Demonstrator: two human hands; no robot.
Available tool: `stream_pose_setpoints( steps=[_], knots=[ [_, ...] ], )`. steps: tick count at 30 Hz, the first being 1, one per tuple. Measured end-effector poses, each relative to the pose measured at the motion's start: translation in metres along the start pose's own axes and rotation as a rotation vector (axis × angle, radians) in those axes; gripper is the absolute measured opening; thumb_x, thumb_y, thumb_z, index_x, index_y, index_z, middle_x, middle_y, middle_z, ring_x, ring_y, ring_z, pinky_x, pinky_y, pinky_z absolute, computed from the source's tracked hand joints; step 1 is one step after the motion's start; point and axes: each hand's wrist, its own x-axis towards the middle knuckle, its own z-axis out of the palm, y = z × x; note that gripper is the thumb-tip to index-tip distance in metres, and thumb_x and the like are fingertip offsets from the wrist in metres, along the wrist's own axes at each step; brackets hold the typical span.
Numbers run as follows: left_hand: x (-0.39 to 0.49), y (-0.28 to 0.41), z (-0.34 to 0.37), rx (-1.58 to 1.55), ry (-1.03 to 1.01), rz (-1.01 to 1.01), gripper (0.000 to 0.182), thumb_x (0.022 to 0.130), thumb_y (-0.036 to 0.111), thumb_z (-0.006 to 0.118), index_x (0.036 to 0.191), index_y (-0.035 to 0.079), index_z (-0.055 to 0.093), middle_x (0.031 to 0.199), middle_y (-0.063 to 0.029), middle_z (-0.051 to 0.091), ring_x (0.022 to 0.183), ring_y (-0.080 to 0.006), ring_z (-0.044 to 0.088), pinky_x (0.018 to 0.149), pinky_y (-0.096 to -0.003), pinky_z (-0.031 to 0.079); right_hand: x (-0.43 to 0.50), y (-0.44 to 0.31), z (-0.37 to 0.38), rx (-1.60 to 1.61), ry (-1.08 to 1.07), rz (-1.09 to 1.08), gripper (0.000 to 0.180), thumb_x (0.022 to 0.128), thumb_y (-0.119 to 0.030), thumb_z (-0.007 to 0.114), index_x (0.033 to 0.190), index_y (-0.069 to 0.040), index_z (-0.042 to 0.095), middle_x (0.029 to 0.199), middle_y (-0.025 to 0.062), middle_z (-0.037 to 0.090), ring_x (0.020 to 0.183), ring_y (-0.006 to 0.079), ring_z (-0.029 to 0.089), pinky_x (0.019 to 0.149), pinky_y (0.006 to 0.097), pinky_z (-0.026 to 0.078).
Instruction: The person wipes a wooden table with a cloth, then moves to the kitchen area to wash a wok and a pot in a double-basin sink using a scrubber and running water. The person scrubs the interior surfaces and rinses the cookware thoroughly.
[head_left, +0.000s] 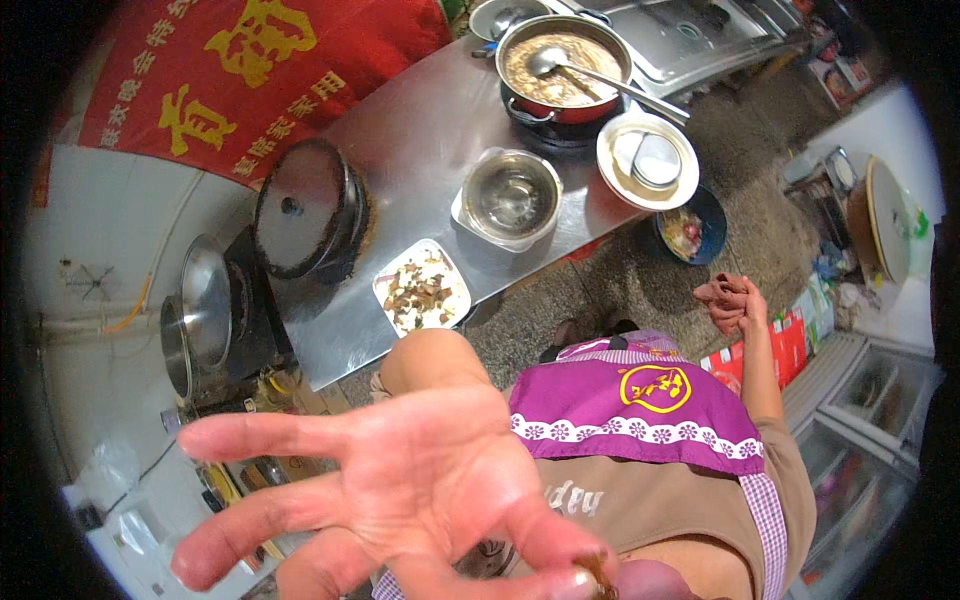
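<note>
My left hand (427, 472) is raised close to the camera, palm facing it. Thumb and a fingertip pinch a small brown piece of food (600, 581) at the bottom edge, and the other fingers are spread. Lower down on the right, my right hand (752, 304) grips a crumpled brown cloth (721, 301). Beyond my left wrist, chopped brown food (421, 296) lies in a white square dish (431, 244) on the steel table (330, 330). A shiny metal bowl (517, 193) in a white square container stands behind that dish.
A red pot (592, 114) of brown stew, with a ladle (550, 60) across it, stands at the table's far end. Beside it are pale bowls (611, 176). A dark lidded pan (300, 210) sits left. On the floor are a blue basin (716, 236) and a red box (787, 341).
</note>
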Motion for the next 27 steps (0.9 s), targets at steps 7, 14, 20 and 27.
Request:
stream_pose_setpoints(
  steps=[7, 14, 20, 27],
  knots=[
    [0.008, 0.014, 0.07, -0.491, 0.059, -0.438, 0.017, 0.076, 0.019, 0.072, 0.091, 0.026, 0.067, 0.151, 0.0007, 0.022, 0.143, -0.0292, -0.007, 0.113, -0.0581, -0.004, 0.023, -0.098, 0.027, -0.001, -0.236, -0.031, 0.067, 0.091, -0.061, 0.025, 0.111, -0.005, 0.058, 0.059, 0.0113, 0.052, 0.036, 0.0141, 0.026, 0.033, 0.0293, 0.02],
    [-0.059, -0.023, 0.07, -0.488, -0.463, -0.712, 0.031, 0.085, 0.028, 0.063, 0.114, 0.018, 0.06, 0.145, -0.019, 0.032, 0.138, -0.0415, 0.018, 0.11, -0.0594, 0.017, 0.099, -0.232, 0.091, -0.255, -0.125, -0.499, 0.047, 0.093, -0.045, 0.049, 0.114, -0.004, 0.056, 0.091, 0.0135, 0.063, 0.053, 0.0185, 0.051, 0.044, 0.0313, 0.041],
    [-0.114, -0.05, 0.063, -0.323, 0.242, -1.487, 0.05, 0.092, 0.034, 0.051, 0.121, -0.006, 0.048, 0.135, -0.0251, 0.041, 0.13, -0.0363, 0.037, 0.112, -0.0474, 0.026, 0.182, -0.312, 0.227, -0.89, 0.195, -1.224, 0.037, 0.089, -0.036, 0.06, 0.105, -0.002, 0.062, 0.092, 0.0137, 0.066, 0.083, 0.0263, 0.063, 0.075, 0.0362, 0.05],
    [-0.191, -0.072, 0.058, -0.542, 0.657, -1.824, 0.054, 0.093, 0.038, 0.047, 0.122, -0.007, 0.045, 0.117, -0.0234, 0.051, 0.12, -0.0371, 0.045, 0.108, -0.049, 0.033, 0.233, -0.292, 0.314, -2.105, 0.059, -1.278, 0.047, 0.094, -0.037, 0.044, 0.136, -0.015, 0.039, 0.142, 0.0186, 0.036, 0.121, 0.0418, 0.044, 0.101, 0.059, 0.031]
  ],
)
